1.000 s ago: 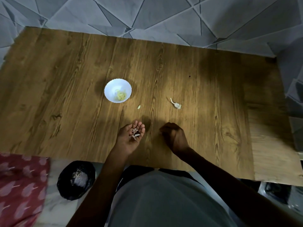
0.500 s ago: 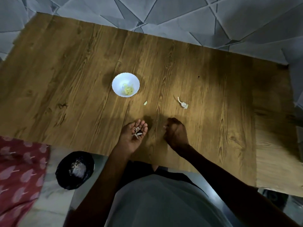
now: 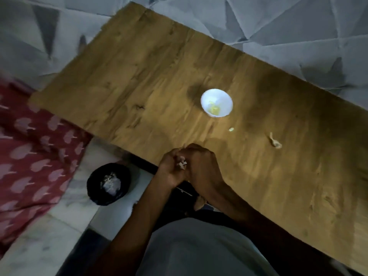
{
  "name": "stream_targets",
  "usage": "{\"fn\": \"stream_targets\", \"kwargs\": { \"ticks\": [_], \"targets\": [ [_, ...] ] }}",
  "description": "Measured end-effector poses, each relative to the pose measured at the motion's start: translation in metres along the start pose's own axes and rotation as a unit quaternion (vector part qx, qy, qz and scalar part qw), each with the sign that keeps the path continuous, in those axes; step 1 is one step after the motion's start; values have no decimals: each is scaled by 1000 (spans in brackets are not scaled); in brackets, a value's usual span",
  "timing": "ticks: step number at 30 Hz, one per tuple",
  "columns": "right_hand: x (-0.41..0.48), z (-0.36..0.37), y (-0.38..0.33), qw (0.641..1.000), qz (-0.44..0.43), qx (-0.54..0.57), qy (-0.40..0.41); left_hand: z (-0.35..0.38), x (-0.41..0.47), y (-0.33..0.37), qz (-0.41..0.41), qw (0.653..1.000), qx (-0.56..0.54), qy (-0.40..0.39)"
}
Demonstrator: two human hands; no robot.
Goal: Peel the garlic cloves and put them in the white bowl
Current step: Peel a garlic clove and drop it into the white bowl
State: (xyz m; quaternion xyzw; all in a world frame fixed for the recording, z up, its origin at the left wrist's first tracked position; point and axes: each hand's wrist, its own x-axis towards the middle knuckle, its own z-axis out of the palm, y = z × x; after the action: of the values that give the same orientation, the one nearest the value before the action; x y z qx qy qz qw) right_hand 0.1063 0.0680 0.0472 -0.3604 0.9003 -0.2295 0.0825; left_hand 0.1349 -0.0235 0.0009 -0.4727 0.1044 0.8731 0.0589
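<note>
Where the wooden table (image 3: pixel 159 76) spreads over grey patterned tiles (image 3: pixel 298 20), a red patterned cloth (image 3: pixel 29 156) lies off its left corner; just beside the cloth, below the table's near edge, sits a black bag (image 3: pixel 95 180) with pale scraps inside; at that edge the left hand (image 3: pixel 171 170) and right hand (image 3: pixel 203 166) press together, the left curled round garlic skins (image 3: pixel 182 164) showing pale between them, the right bent over the same spot, though whether it pinches anything I cannot tell; well beyond the hands the white bowl (image 3: pixel 207 98) stands upright on the table, holding yellowish peeled cloves (image 3: pixel 214 110); right of it lies a garlic stem scrap (image 3: pixel 275 142); between bowl and scrap rests a small loose clove piece (image 3: pixel 231 129).
</note>
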Motion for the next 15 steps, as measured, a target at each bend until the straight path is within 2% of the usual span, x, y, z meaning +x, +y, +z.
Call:
{"fn": "stream_targets", "kwargs": {
  "ticks": [3, 9, 11, 13, 15],
  "targets": [
    [19, 28, -53, 997, -12, -64, -32, -46, -18, 41, 19, 998, -46, -24],
    [54, 102, -163, 984, -65, 51, -160, -163, -36, 127, 74, 988, -123, 51],
    [64, 152, -188, 980, -60, 59, -179, -211, -26, 153, 89, 982, -144, 82],
    [72, 213, -207, 982, -66, 42, -173, -258, -12, 174, 90, 978, -178, 68],
    [76, 277, -224, 977, -68, 100, -174, -306, 14, 188, 89, 969, -212, 91]
  ]
}}
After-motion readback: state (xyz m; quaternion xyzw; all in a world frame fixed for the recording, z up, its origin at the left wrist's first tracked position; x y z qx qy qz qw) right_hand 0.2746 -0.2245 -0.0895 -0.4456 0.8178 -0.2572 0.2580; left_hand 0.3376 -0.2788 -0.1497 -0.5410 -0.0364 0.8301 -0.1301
